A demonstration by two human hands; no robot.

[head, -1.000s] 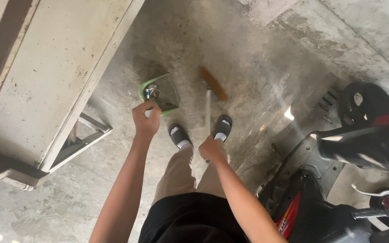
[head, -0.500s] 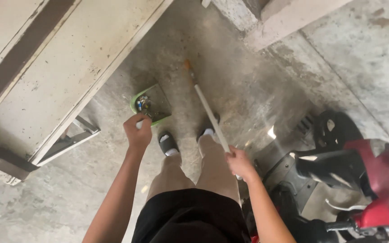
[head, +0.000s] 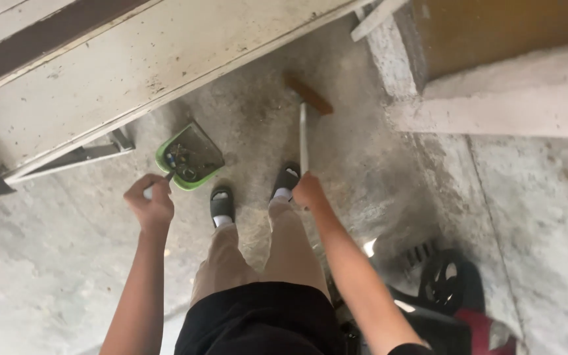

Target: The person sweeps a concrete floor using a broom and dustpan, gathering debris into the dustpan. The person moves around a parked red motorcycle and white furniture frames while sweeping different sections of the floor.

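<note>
A: What is held by the left hand [head: 150,205]?

B: The pale handle of a green dustpan [head: 189,157] is gripped in it, the fingers curled shut around the handle's end. The pan itself is set on the concrete floor [head: 47,263], ahead of that hand and slightly to its right, beside the edge of a long white counter [head: 100,72]. Small bits of debris are seen lying inside the pan.

A: And the right hand [head: 308,192]?

B: It is closed around the pale stick of a broom [head: 304,131]. The stick is stretched forward from the fist, and the brown broom head is laid on the floor well ahead of it, near a concrete step [head: 494,105].

A: How are the two things placed between them?

B: The dustpan is kept to the left of the broom, well apart from it. Two black sandals [head: 221,205] with white socks are seen between the hands, just behind the pan. A red and black scooter [head: 455,296] is parked at the lower right.
</note>
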